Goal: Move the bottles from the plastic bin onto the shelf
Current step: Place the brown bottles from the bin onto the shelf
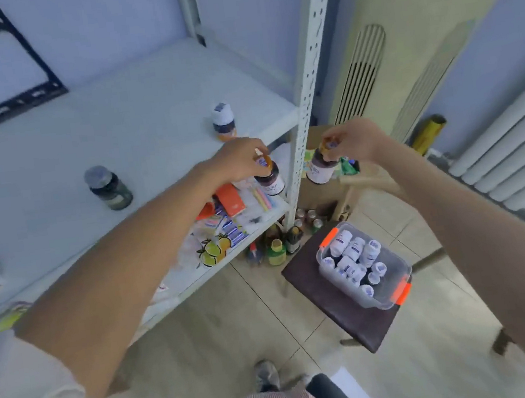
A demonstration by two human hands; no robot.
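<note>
My left hand (240, 162) grips a dark bottle (270, 179) with an orange cap by its top, just in front of the white shelf's (132, 115) front edge. My right hand (356, 142) holds a second dark, orange-capped bottle (318, 168) by its cap, to the right of the shelf post. Two bottles stand on the shelf: a white-capped one (223, 121) near the right edge and a dark green one (109, 188) further left. The clear plastic bin (394, 285) with orange latches sits low at the right on a dark stool, holding several white bottles (354, 257).
A perforated white shelf post (307, 87) stands between my two hands. The lower shelf (245, 230) carries packets and cards. Several bottles (277, 246) stand on the floor by the post. The dark stool (319, 294) is under the bin. A black frame (23, 63) lies at the shelf's back left.
</note>
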